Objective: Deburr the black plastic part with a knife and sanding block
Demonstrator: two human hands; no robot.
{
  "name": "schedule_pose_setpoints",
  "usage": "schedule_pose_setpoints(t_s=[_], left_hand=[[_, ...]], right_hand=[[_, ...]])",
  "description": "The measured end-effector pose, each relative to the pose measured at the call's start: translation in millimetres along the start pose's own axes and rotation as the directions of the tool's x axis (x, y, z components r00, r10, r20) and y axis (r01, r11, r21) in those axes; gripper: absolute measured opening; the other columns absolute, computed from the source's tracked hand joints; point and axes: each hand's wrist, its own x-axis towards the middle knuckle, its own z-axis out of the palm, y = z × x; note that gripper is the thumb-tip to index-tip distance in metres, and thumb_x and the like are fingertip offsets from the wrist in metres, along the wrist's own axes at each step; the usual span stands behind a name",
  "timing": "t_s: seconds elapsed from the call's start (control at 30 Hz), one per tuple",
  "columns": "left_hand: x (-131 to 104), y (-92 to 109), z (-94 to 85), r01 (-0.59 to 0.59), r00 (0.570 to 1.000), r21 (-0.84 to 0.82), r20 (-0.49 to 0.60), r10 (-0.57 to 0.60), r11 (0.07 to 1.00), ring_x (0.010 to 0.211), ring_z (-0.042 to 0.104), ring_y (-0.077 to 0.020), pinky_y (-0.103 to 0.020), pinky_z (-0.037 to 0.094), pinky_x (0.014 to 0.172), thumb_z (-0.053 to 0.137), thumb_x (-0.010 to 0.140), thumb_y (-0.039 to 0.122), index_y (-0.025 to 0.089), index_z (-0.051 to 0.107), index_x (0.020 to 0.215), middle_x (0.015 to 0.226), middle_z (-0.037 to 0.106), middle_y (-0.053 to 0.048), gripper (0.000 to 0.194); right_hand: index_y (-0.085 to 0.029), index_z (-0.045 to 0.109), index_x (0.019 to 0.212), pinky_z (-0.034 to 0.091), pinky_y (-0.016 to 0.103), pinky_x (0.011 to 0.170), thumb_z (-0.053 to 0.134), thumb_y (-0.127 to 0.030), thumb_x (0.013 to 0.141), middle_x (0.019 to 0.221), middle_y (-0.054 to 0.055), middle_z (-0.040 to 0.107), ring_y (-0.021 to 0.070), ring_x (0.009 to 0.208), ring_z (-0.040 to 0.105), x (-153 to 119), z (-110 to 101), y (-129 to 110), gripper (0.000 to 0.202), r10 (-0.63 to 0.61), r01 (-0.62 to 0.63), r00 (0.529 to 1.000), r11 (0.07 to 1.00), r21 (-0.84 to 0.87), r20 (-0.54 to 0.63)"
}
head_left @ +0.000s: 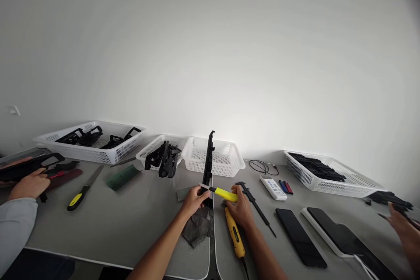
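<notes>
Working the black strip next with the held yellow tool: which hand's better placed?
Likely the right hand: it grips the yellow tool, pointed at the black strip, which the left hand holds.

Two bare forearms rise from the lower edge and lean toward each other, the left forearm [160,247] slanting up to the right and the right forearm [264,247] up to the left. The left hand [194,201] is closed in a pinch, its thumb stretched across toward the other hand. Near it but apart, the right hand [243,208] is curled into a grip, back of the hand facing up.
</notes>
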Motion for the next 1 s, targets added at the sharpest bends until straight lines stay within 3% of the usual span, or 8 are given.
schedule_pose_setpoints(t_s=[0.17, 0.33, 0.43, 0.63, 0.83, 0.9, 1.0], left_hand=[[-3, 3, 0.7, -0.016, 1.000, -0.028, 0.000, 0.016, 0.999, 0.047, 0.053, -0.0100, -0.023, 0.039, 0.045, 0.070, 0.080, 0.075, 0.015, 0.069, 0.097, 0.088, 0.076, -0.007, 0.063], [-5, 2, 2.5, -0.025, 0.999, -0.043, -0.020, 0.024, 0.999, 0.050, 0.051, -0.0115, -0.024, 0.039, 0.045, 0.067, 0.079, 0.079, 0.015, 0.068, 0.097, 0.082, 0.072, -0.006, 0.067], [-9, 8, -0.3, -0.020, 0.999, -0.079, 0.042, 0.024, 0.997, 0.067, 0.058, -0.0159, -0.025, 0.044, 0.054, 0.075, 0.078, 0.072, 0.015, 0.069, 0.109, 0.088, 0.070, -0.005, 0.066], [-15, 25, -6.8, 0.023, 0.987, -0.143, 0.161, 0.000, 0.989, 0.072, 0.056, -0.0149, -0.025, 0.041, 0.061, 0.083, 0.075, 0.063, 0.015, 0.069, 0.105, 0.092, 0.069, -0.005, 0.058], [-14, 23, -5.1, -0.008, 0.983, -0.214, 0.177, 0.047, 0.977, 0.095, 0.065, -0.0222, -0.031, 0.051, 0.083, 0.090, 0.071, 0.051, 0.018, 0.064, 0.114, 0.103, 0.070, -0.006, 0.060], [-14, 21, -4.7, -0.001, 0.985, -0.228, 0.170, 0.041, 0.974, 0.093, 0.066, -0.0217, -0.031, 0.052, 0.082, 0.090, 0.072, 0.050, 0.018, 0.060, 0.123, 0.104, 0.071, -0.007, 0.068], [-14, 19, -4.8, 0.038, 0.990, -0.241, 0.144, -0.003, 0.970, 0.073, 0.063, -0.0146, -0.026, 0.048, 0.063, 0.090, 0.072, 0.053, 0.019, 0.054, 0.136, 0.112, 0.073, -0.010, 0.080]], right_hand=[[-0.024, 0.050, 0.108, 0.053, 0.037, 0.075, 0.062, -0.039, 0.085, 0.102, 0.007, 0.068, 0.0278, 0.090, 0.068, 1, -2, -5, 0.029, 0.019, -0.018, 0.999, 0.999, 0.032, -0.044], [-0.025, 0.049, 0.099, 0.053, 0.036, 0.070, 0.064, -0.052, 0.091, 0.091, 0.004, 0.065, 0.0253, 0.079, 0.065, 2, 4, 5, 0.032, -0.020, 0.025, 0.996, 0.998, 0.060, -0.086], [-0.025, 0.048, 0.094, 0.049, 0.033, 0.065, 0.063, -0.054, 0.092, 0.084, 0.002, 0.063, 0.0223, 0.071, 0.061, 3, 6, 10, 0.032, -0.026, 0.029, 0.997, 0.998, 0.047, -0.074], [-0.026, 0.044, 0.090, 0.045, 0.031, 0.060, 0.064, -0.052, 0.091, 0.079, 0.001, 0.064, 0.0226, 0.067, 0.062, 1, 2, 6, 0.033, 0.022, -0.022, 1.000, 1.000, 0.016, -0.016], [-0.025, 0.047, 0.089, 0.043, 0.029, 0.060, 0.064, -0.054, 0.091, 0.079, 0.000, 0.065, 0.0205, 0.068, 0.062, -1, -4, -2, 0.034, 0.053, -0.052, 0.998, 0.999, 0.007, -0.020], [-0.025, 0.046, 0.087, 0.042, 0.029, 0.060, 0.063, -0.054, 0.091, 0.079, 0.000, 0.064, 0.0199, 0.068, 0.062, -1, -6, -5, 0.034, 0.053, -0.052, 0.999, 0.999, 0.010, -0.009], [-0.026, 0.044, 0.084, 0.041, 0.029, 0.061, 0.063, -0.054, 0.091, 0.075, -0.001, 0.062, 0.0190, 0.067, 0.060, -1, -9, -9, 0.035, 0.042, -0.042, 0.999, 0.999, -0.009, 0.007]])
